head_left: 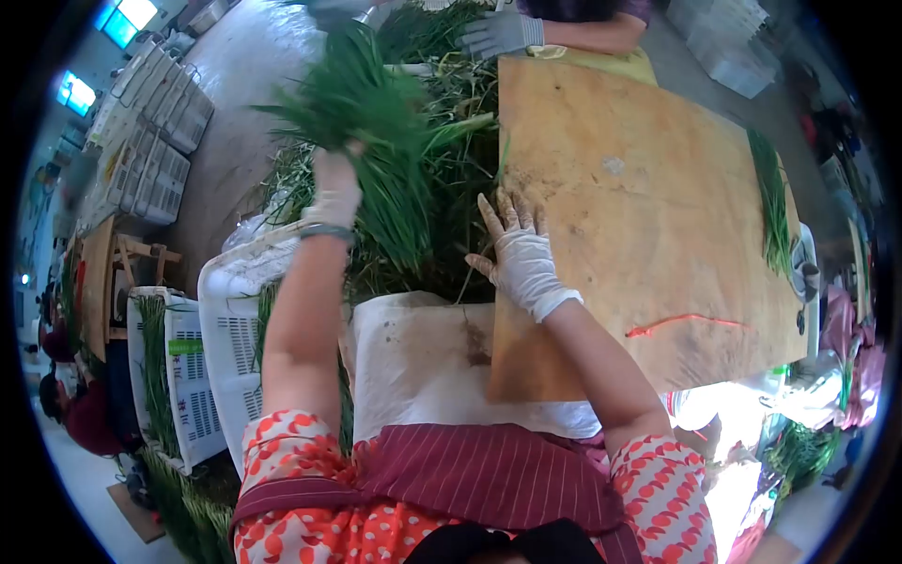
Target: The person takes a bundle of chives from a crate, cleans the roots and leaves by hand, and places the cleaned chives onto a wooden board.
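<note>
Green leafy stalks (pixel 381 150) hang in a bunch from my left hand (pixel 336 183), which wears a pale glove and is closed round them; motion blurs the leaves. Beneath lies a heap of loose greens and dry trimmings (pixel 460 188). My right hand (pixel 521 254), in a thin white glove with soiled fingertips, rests with spread fingers at the left edge of a wooden board (pixel 658 207). On the board lie a red string (pixel 686 321) and, at its right edge, a small bunch of greens (pixel 772 202).
Across the board is another person's gloved hand (pixel 493 36). White crates (pixel 193 376) with greens stand at the left, more stacked crates (pixel 141 150) behind them. A white cloth (pixel 413 357) hangs before my apron. At the far left another person (pixel 89 414) is visible.
</note>
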### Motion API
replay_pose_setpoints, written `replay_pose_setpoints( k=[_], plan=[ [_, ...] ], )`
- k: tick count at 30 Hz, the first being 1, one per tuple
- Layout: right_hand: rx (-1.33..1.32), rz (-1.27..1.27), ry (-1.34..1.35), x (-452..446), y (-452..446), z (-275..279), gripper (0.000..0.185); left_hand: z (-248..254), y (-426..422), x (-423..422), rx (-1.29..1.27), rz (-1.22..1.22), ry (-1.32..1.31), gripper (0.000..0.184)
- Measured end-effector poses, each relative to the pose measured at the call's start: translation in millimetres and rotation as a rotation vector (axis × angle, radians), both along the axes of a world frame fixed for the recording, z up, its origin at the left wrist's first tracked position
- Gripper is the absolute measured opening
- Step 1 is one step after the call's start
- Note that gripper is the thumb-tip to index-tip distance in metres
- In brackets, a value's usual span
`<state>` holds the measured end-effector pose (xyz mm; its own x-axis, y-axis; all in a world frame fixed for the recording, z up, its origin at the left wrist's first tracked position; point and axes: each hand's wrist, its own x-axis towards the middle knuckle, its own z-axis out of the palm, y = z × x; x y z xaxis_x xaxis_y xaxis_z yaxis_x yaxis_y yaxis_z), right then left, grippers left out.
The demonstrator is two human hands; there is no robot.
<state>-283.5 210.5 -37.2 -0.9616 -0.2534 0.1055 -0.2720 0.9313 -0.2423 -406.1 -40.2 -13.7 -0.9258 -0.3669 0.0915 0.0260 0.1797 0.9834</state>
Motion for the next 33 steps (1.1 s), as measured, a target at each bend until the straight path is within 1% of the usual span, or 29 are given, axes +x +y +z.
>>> replay_pose_setpoints(
  k=[1,2,3,4,5,6,7,8,10,12,13,14,15,16,18,19,20,22,23,25,26,28,29,30,32,33],
  plan=[
    [0.0,0.044,-0.012,-9.3,-4.1,-0.6,0.075,24.0,-15.9,3.4,0.322,-0.159,-0.022,0.028],
    [-0.005,0.044,-0.011,-14.5,-6.2,0.3,0.075,41.3,-30.1,9.4,0.644,-0.321,-0.048,0.027],
    [0.085,0.064,0.013,-16.2,-6.7,1.1,0.069,48.1,-16.0,18.4,0.481,-0.061,0.032,0.03],
    [0.176,0.089,0.029,-13.9,-6.9,0.4,0.063,13.5,-21.0,12.2,0.48,-0.056,0.02,0.03],
    [0.073,0.061,-0.007,-17.0,-7.7,-4.9,0.055,-49.4,-27.6,2.9,-0.124,-0.084,-0.123,0.03],
    [0.073,0.066,-0.008,-12.8,-7.2,-5.8,0.055,-81.9,-32.3,-5.5,-0.732,-0.115,-0.246,0.03],
    [0.088,0.084,-0.025,-12.5,-4.7,-5.1,0.054,-56.8,-20.9,2.8,-0.735,-0.11,-0.229,0.03],
    [0.1,0.092,-0.038,-18.2,-2.8,-4.3,0.054,-11.1,2.5,22.4,-0.45,0.038,-0.121,0.032],
    [0.06,0.104,-0.049,-18.9,0.4,-6.7,0.05,9.9,-8.8,45.6,0.092,-0.117,0.055,0.031],
    [-0.014,0.141,0.034,-18.3,1.2,-7.7,0.048,29.4,1.2,37.7,0.522,0.056,-0.028,0.029],
    [-0.015,0.15,0.011,-7.7,3.4,-10.1,0.048,6.8,-5.9,40.8,0.522,0.071,-0.048,0.029],
    [0.032,0.17,0.019,-10.8,5.9,-10.2,0.049,-25.6,-20.5,26.8,0.259,0.059,-0.006,0.027],
    [0.076,0.176,0.038,-19.7,6.5,-8.3,0.05,-22.5,-29.4,12.0,0.121,0.036,0.023,0.026],
    [0.071,0.159,0.045,-24.5,6.9,-5.4,0.05,-9.3,-32.1,1.4,-0.015,0.021,0.056,0.025],
    [-0.021,0.174,-0.04,-17.6,8.1,-0.3,0.051,22.4,-49.7,12.7,0.626,-0.114,-0.11,0.026],
    [-0.026,0.186,-0.058,-20.2,8.7,2.5,0.057,41.0,-59.1,16.7,0.635,-0.115,-0.026,0.025],
    [-0.034,0.188,-0.047,-24.7,6.0,5.1,0.057,57.2,-69.2,23.8,0.644,-0.118,0.057,0.024],
    [-0.592,0.105,-0.198,-40.1,2.7,13.8,0.066,86.4,-94.1,38.6,0.748,-0.172,0.228,0.023],
    [-0.594,0.113,-0.182,-51.3,-1.8,20.7,0.066,99.7,-97.7,49.6,0.743,-0.176,0.245,0.023],
    [-1.416,0.169,-0.486,-75.8,-23.0,38.1,0.07,126.7,-97.1,76.5,0.827,-0.164,0.359,0.024],
    [-1.827,0.196,-0.649,-82.6,-35.8,47.0,0.072,128.5,-95.1,80.2,0.82,-0.167,0.369,0.024],
    [-1.937,0.345,-0.814,-84.8,-63.9,72.6,0.059,116.0,-93.8,83.7,0.759,0.054,0.267,0.026],
    [-1.872,0.194,-0.839,-78.0,-70.3,88.5,0.034,101.1,-107.5,76.8,0.844,0.007,0.342,0.027],
    [-1.868,0.205,-0.843,-73.0,-78.5,94.3,0.034,103.2,-110.3,82.2,0.841,0.013,0.351,0.027],
    [-1.841,0.229,-0.763,-64.2,-90.3,100.9,0.019,104.6,-110.8,93.0,0.882,-0.034,0.333,0.027],
    [-1.874,0.278,-0.771,-56.7,-91.6,105.5,0.016,111.5,-105.0,97.4,0.885,-0.029,0.357,0.028]
  ],
)
